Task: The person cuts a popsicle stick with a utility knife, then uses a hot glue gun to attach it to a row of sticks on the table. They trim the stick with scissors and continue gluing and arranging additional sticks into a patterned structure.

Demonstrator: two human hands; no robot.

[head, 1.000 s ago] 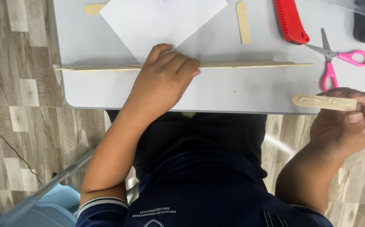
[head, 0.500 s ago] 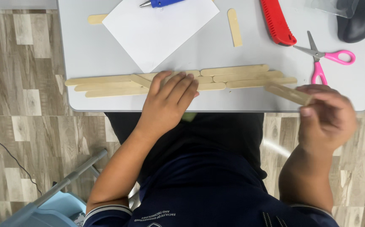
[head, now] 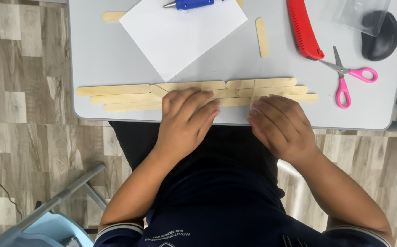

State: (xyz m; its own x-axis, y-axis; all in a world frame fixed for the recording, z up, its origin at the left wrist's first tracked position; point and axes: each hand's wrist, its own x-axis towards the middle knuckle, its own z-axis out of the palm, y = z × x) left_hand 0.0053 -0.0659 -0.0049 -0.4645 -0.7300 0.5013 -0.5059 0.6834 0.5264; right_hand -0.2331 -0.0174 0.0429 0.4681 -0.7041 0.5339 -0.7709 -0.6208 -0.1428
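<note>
Both of my hands lie flat on the joined row of wooden craft sticks [head: 116,97] at the near edge of the grey table [head: 98,50]: my left hand [head: 185,120] presses open-palmed on its middle, my right hand [head: 280,126] rests loosely open on its right part, gripping nothing. Farther off lie white paper [head: 180,34], a loose stick [head: 262,37], pink scissors [head: 344,77], a red cutter [head: 302,28] and a blue glue gun [head: 191,4].

A pale grey tabletop [head: 107,55] over a wood-look floor [head: 25,137].
Floor planks run in mixed grey and brown tones under even light; a grey metal bar [head: 66,194] slants above a light blue object [head: 52,228] at lower left.
</note>
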